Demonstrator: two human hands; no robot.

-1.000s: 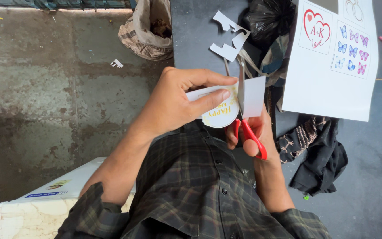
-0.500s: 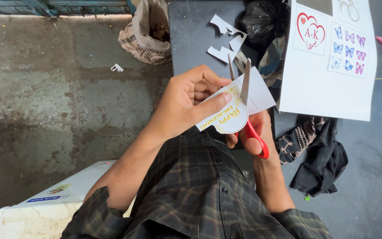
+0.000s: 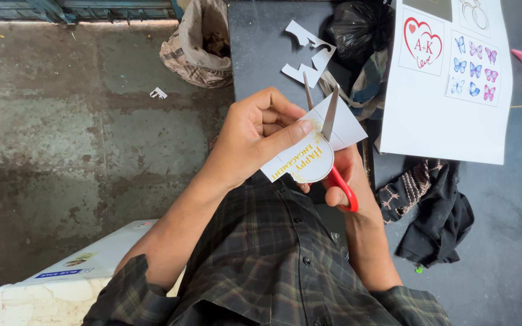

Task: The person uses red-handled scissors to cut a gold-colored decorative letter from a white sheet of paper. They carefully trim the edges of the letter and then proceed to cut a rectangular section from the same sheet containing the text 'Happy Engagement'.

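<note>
My left hand (image 3: pixel 255 139) pinches a white paper piece (image 3: pixel 309 154) that has a round printed patch with yellow lettering. My right hand (image 3: pixel 348 175) lies under the paper and grips red-handled scissors (image 3: pixel 333 151). The two blades stand apart, pointing away from me, with the paper's edge between them. A loose flap of the paper sticks out to the right of the blades.
A large white printed sheet (image 3: pixel 448 121) with a red heart and small butterflies lies on the dark table (image 3: pixel 261 48). White paper offcuts (image 3: pixel 309 57), a black plastic bag (image 3: pixel 357 24), dark cloth (image 3: pixel 436 211) and a sack (image 3: pixel 197 42) on the concrete floor lie nearby. A white box (image 3: pixel 61 278) sits at lower left.
The paper has turned anticlockwise in my left hand. The scissor blades, nearly together a second ago, now stand apart along the round patch's edge.
</note>
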